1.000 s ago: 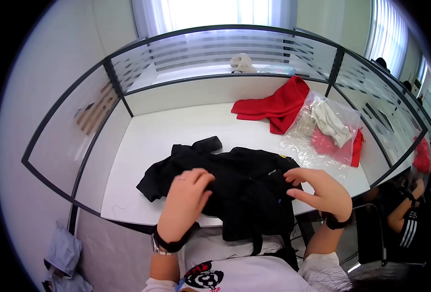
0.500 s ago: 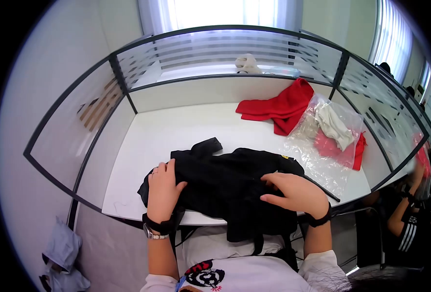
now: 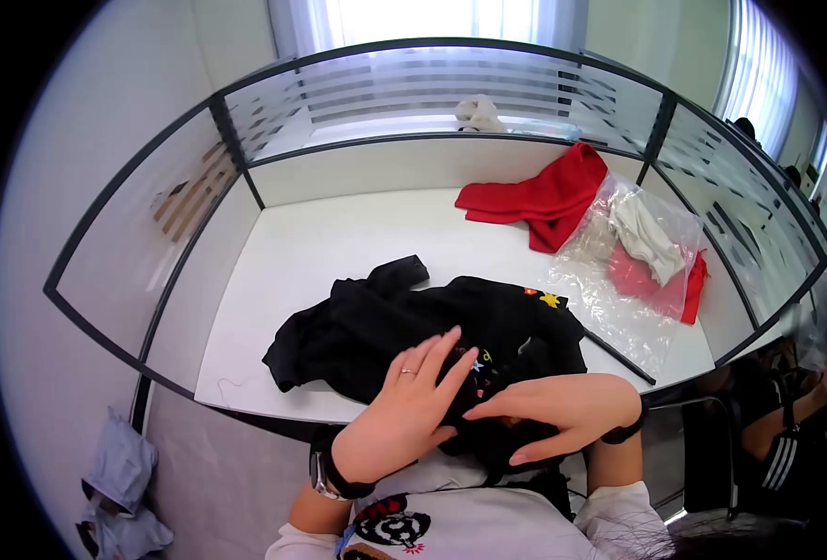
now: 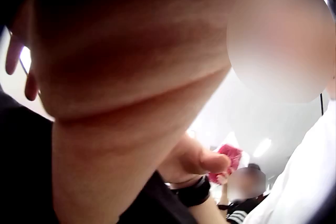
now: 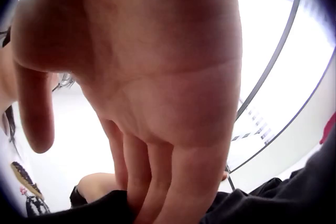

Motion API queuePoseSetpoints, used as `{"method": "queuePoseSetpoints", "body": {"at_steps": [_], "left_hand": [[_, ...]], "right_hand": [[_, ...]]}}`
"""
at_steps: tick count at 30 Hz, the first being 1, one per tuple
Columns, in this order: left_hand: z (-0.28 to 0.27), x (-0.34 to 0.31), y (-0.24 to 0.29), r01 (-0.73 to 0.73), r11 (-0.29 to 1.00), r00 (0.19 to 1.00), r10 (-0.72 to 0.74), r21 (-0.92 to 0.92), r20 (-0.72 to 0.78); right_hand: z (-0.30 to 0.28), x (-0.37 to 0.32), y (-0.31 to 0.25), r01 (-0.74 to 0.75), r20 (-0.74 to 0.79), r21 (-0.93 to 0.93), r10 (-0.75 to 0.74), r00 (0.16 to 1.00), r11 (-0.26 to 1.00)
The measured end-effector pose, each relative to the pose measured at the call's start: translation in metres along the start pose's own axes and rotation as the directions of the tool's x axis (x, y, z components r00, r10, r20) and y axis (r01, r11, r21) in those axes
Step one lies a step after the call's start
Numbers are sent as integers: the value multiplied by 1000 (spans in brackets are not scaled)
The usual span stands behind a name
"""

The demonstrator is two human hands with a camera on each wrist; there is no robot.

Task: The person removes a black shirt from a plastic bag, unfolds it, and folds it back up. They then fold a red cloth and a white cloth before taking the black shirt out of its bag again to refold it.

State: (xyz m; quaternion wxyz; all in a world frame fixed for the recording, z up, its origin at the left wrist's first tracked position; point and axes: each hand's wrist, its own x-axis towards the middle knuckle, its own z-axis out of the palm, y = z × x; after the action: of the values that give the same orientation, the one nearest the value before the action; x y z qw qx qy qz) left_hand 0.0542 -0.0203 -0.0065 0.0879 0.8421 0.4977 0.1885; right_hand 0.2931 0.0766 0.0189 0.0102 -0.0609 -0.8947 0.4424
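Observation:
A black garment (image 3: 367,317) with a yellow star patch (image 3: 551,301) and small coloured motifs lies crumpled along the table's front edge. My left hand (image 3: 404,401) rests over its front middle, fingers extended and somewhat spread. Just to the right, my right hand (image 3: 563,411) lies over the garment's near right part with straight fingers, thumb held apart. In the right wrist view, the fingertips of that hand (image 5: 163,92) reach down to the black cloth (image 5: 252,203). The palm of my left hand (image 4: 131,82) fills much of the left wrist view, its fingertips mostly hidden.
A red garment (image 3: 544,201) lies at the back right beside a clear plastic bag (image 3: 600,280) with white and red cloth. Low panels (image 3: 357,168) enclose the white table (image 3: 311,224). A thin black strip (image 3: 619,355) is at the right. Another person's arm (image 3: 768,429) shows far right.
My left hand has moved right and towards my body from the garment's left side. The right hand has come lower, near the left one. Coloured motifs and the star patch now show more.

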Motion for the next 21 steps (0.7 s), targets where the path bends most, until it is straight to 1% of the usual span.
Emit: {"method": "queuePoseSetpoints", "body": {"at_steps": [1, 2, 3, 5, 6, 7, 9, 10, 11, 13, 14, 15, 16, 17, 18, 19, 20, 21], "left_hand": [[-1, 2, 2, 30, 999, 998, -28, 32, -64], [-2, 2, -5, -40, 998, 999, 42, 47, -28], [0, -2, -13, -41, 998, 999, 42, 48, -31], [2, -5, -25, -25, 993, 995, 13, 116, 100], [3, -6, -23, -17, 998, 999, 15, 62, 35], [-3, -8, -27, -8, 998, 999, 5, 64, 51], [-13, -14, -35, -2, 1000, 1000, 1, 17, 18], [-22, -17, -41, -16, 1000, 1000, 16, -7, -25], [-47, -25, -43, 58, 998, 990, -57, 7, -126], [-53, -31, -52, 96, 990, 957, -65, 100, -284], [-58, -38, -61, 211, 973, 885, -152, 89, -441], [-62, -41, -68, 317, 947, 778, -223, 60, -587], [-65, -40, -73, 435, 899, 602, -335, -54, -725], [-68, -41, -77, 522, 833, 389, -424, -183, -818], [-67, -45, -86, 541, 836, 413, -359, -91, -837], [-67, -48, -87, 543, 835, 415, -357, -87, -837], [-66, -52, -87, 586, 810, 427, -323, -13, -845], [-65, -53, -86, 621, 782, 440, -289, 56, -850]], "right_hand": [[1, 0, 1, 29, 26, -26, -28, 999, 999], [2, 1, 2, 60, 46, -53, -57, 997, 997], [2, 1, 5, 60, 46, -55, -57, 997, 997], [2, -1, 7, 106, -68, -96, -112, 991, 990], [0, -3, 1, -12, -37, 59, 14, 999, 998], [-3, -1, 2, 47, -94, -77, -54, 994, 996], [-1, -4, 10, -58, -238, -196, 9, 971, 979], [1, -4, 10, -120, -304, -249, 40, 952, 961], [2, -3, 23, -159, -372, -357, 16, 928, 920], [3, -3, 30, -223, -387, -381, 65, 920, 897], [5, -2, 36, -221, -385, -376, 65, 921, 900], [6, -1, 41, -231, -400, -370, 70, 914, 900], [7, 1, 44, -239, -414, -363, 74, 907, 900], [7, 4, 42, -234, -413, -360, 71, 908, 903], [4, 4, 37, -284, -365, -317, 160, 917, 905], [4, 6, 35, -333, -312, -276, 243, 919, 902], [7, 10, 38, -366, -289, -296, 282, 915, 882], [8, 10, 38, -366, -290, -294, 283, 914, 883]]}}
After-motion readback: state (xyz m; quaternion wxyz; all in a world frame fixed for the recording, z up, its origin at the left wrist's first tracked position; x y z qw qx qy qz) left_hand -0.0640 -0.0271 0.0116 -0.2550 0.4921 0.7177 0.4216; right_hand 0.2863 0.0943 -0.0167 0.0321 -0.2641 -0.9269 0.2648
